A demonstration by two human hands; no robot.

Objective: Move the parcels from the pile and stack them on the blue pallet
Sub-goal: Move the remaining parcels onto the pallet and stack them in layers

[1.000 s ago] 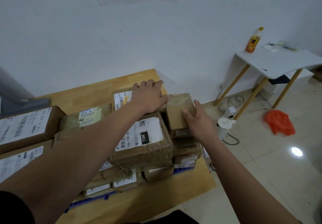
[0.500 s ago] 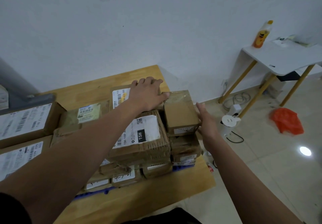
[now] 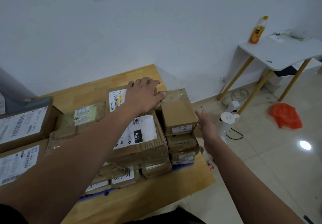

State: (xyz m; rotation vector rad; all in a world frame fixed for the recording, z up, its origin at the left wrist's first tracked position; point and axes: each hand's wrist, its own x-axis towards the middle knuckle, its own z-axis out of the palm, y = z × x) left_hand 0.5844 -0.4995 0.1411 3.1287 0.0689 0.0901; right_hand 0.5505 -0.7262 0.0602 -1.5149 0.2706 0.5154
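Several cardboard parcels are stacked on a blue pallet (image 3: 183, 163), of which only thin edges show under the stack. My left hand (image 3: 144, 94) lies flat on a labelled parcel (image 3: 115, 98) at the back of the stack, thumb touching a small taped brown parcel (image 3: 177, 112) on the right column. My right hand (image 3: 208, 126) hangs with straight fingers just right of that small parcel, apart from it. A big parcel with a white 15H label (image 3: 144, 133) lies below my left forearm.
The stack stands on a wooden table (image 3: 191, 180) against a white wall. More labelled boxes (image 3: 22, 126) lie at the left. On the tiled floor to the right are a white side table (image 3: 278, 53) with an orange bottle (image 3: 257, 30), cables, a white device (image 3: 228, 121) and an orange bag (image 3: 285, 115).
My right hand has let go of the small brown parcel and drawn off to its right side. My left hand has stayed on the back parcel.
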